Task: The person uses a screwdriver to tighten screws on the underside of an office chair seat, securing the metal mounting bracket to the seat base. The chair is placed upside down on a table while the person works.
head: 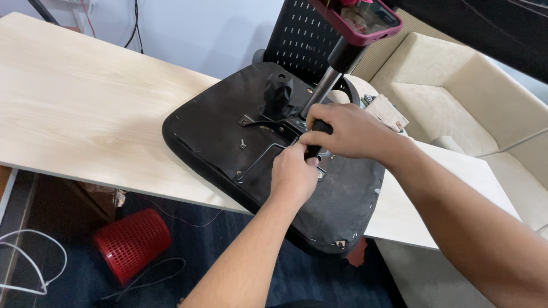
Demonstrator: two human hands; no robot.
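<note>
My right hand wrapped round black tool handle; my left hand pinched close beneath it, steadying at black metal mounting plate. Plate sits on upturned black fabric-covered chair seat, lying across pale wood-grain table. One screw visibly in; others seemingly pending. Tool tip hidden under hands. Red mesh bin on near-left floor.

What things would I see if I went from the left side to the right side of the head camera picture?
White cable → red basket → upside-down black chair seat → left hand → right hand → cream sofa.
</note>
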